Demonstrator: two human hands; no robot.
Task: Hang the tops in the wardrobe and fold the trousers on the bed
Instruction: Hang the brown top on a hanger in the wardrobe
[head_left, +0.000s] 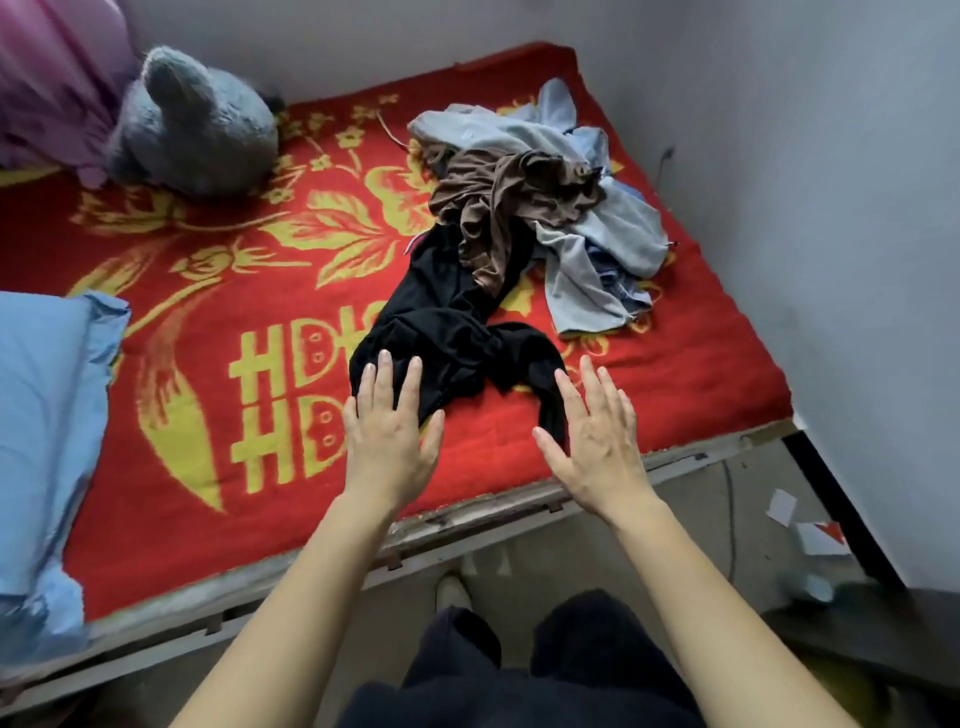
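Observation:
A crumpled black garment (447, 322) lies on the red and yellow bed cover (208, 322), near the bed's front edge. My left hand (387, 431) is open with straight fingers over the garment's near left part. My right hand (597, 436) is open too, fingers spread, by the garment's near right end. Whether either hand touches the cloth I cannot tell. Behind the black garment a brown garment (498, 202) lies on top of a heap of light grey-blue clothes (597, 228).
A grey plush toy (192, 124) and a pink-purple cloth (52, 78) sit at the back left. A light blue pillow (41, 415) lies at the left. White walls close the back and right. Paper scraps (810, 530) lie on the floor at the right.

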